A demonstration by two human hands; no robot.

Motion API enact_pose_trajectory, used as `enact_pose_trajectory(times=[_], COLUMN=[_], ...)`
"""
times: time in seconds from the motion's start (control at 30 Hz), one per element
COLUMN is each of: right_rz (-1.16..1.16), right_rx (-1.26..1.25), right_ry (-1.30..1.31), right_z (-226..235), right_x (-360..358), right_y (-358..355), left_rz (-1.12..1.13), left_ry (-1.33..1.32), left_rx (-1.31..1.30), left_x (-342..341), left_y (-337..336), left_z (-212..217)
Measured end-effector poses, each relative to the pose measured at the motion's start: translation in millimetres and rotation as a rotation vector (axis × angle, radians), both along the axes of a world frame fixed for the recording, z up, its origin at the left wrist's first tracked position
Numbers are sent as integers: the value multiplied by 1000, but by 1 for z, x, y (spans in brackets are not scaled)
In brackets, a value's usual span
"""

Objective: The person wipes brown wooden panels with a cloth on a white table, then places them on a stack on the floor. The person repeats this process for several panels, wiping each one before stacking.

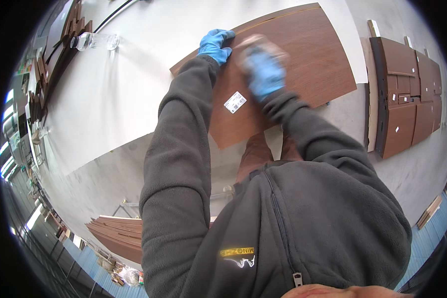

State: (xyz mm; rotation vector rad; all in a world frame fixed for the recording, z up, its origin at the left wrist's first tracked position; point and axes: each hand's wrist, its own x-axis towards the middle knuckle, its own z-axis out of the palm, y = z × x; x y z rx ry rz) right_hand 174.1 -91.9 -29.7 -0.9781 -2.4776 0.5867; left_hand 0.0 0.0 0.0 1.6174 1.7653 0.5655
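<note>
"Worktop (94, 124) first: what do you have on it, from your end of the link?"

"A brown panel (308, 54), lying flat, its near corner seemingly out past the white surface. I judge the step to be rubbing down its upper face; how much is done, I can't tell from here."

"And the next move?"

"I'd say it calls for even, overlapping strokes toward the right end, with the far edge pinned so nothing slides."

"Which way does the panel point?"

"Long axis crosswise but slanted: lower left to upper right in my head view, so its right end sits farther off."

"Now the hands?"

"Left hand (216, 45) at the far edge, thumb and fingers apart; I can't tell whether the fingertips hook underneath. Right hand (266, 74) is blurred, over the middle of the panel, seemingly closed on something; I can't make out the finger spacing."

"Closed on what?"

"A pale cloth (253, 41), I think, though it's too smeared for me to swear to it."

"Anything smaller?"

"A white label (235, 102) on the face, nearer us than both hands. I'd steer around it, since a corner could lift."
</note>
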Motion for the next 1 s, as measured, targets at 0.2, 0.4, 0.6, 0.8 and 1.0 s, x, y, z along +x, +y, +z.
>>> enact_pose_trajectory(times=[0.2, 0.4, 0.6, 0.8, 1.0], right_rz=[491, 452, -256, 343, -384], right_rx=[-1310, -1501, 388, -359, 211], right_ry=[711, 967, 100, 370, 96], right_z=[24, 18, 49, 36, 27], right_x=[-17, 149, 247, 146, 219], right_y=[-125, -21, 76, 86, 220], left_rz=[29, 23, 11, -31, -20], left_ry=[-88, -80, -53, 26, 63], left_rx=[25, 49, 83, 162, 159], left_x=[-4, -2, -3, 2, 9], left_y=[2, -1, -2, -6, -5], left_z=[-17, -19, -24, -18, -15])
